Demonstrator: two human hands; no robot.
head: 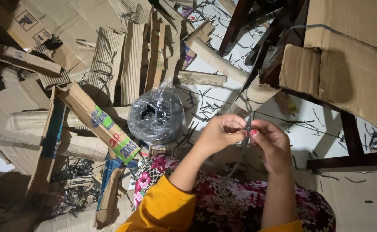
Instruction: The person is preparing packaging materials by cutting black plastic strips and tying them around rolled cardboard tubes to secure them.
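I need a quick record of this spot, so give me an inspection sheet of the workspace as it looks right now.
Surface: pale floor, strewn with thin dark strands.
Job's things: a thin dark strip pinched between both hands.
Clutter: cardboard strips piled at left; a printed cardboard piece; a dark roll wrapped in clear plastic.
Grippers: left hand and right hand meet at the fingertips, closed on the strip.
Cables: nothing seen.
Surroundings: a large cardboard sheet lying over a dark wooden frame; floral cloth on the lap.
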